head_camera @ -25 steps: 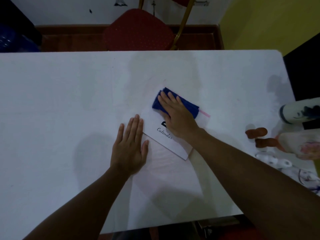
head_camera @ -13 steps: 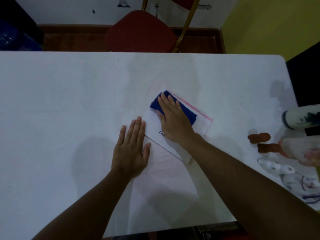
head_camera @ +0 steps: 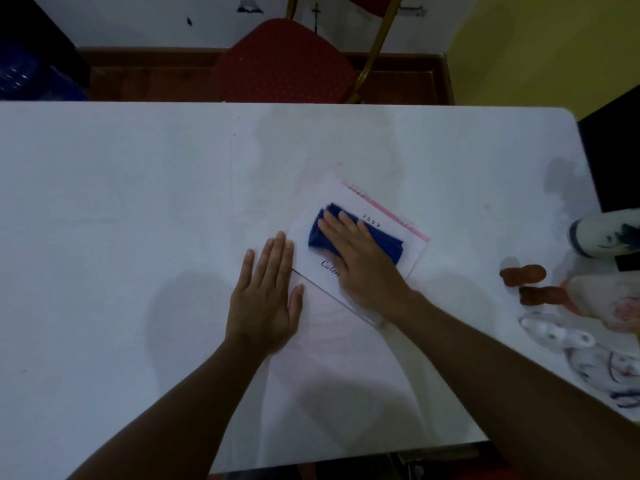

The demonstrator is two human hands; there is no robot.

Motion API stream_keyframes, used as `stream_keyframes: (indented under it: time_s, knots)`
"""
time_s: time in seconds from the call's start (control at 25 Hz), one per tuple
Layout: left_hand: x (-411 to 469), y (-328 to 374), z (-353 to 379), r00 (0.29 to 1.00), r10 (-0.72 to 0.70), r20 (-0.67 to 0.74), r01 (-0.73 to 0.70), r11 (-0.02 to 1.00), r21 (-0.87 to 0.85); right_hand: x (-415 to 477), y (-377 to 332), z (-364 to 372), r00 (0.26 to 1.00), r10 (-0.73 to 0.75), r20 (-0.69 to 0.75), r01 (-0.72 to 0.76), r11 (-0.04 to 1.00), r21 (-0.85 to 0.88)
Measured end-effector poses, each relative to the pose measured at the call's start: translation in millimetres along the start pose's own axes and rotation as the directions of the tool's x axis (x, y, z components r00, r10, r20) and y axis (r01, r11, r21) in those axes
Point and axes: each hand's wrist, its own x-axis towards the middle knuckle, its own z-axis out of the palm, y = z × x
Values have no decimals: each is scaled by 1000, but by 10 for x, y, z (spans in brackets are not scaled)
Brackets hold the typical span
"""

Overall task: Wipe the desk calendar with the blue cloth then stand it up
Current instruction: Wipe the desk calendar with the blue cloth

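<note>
The calendar [head_camera: 349, 233] lies flat on the white tabletop [head_camera: 138, 202], right of centre, with its pink-edged far side turned toward the far right. The right hand [head_camera: 360, 265] presses the folded cloth [head_camera: 388, 242] onto the calendar's face, fingers [head_camera: 341, 225] extended flat over the cloth, pressing rather than clenched. The left hand [head_camera: 266, 299] rests palm down on the tabletop with fingers spread and flat, its fingertips just beside the calendar's left edge, grasping nothing.

Assessed risks: the left hand braces the calendar from the side only, so a firm wiping stroke could slide or rotate it across the smooth surface. A stroke toward the right could carry it toward the clutter there. The cloth could also snag the pink edge and bend the page. Standing it up is not yet done.

The tabletop is plain white and faintly smudged. Brown objects [head_camera: 523, 273] and pale items sit at the right edge. A red chair [head_camera: 280, 60] stands beyond the far edge, before a white wall; a yellow wall lies far right.
</note>
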Motion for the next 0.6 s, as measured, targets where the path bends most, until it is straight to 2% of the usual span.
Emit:
stream_keyframes:
  time_s: [0.12,0.2,0.36,0.48,0.6]
  knots:
    - [-8,5,3,1000,-1,3,1,1000,6,516,2,-10,993,107,-44,-106,994,26]
    - [-8,11,-3,1000,-4,12,4,1000,25,453,-96,86,985,153,-77,-151,988,33]
    - [-10,4,-5,1000,5,16,-6,999,39,-494,-303,257,997,39,-63,-37,999,34]
    - [-11,-5,-10,1000,11,2,-11,1000,29,-882,14,73,998,-63,2,62,997,38]
    - [-13,-4,-9,999,19,-37,-18,1000,13,-710,461,-201,1000,0,1,0,1000,26]
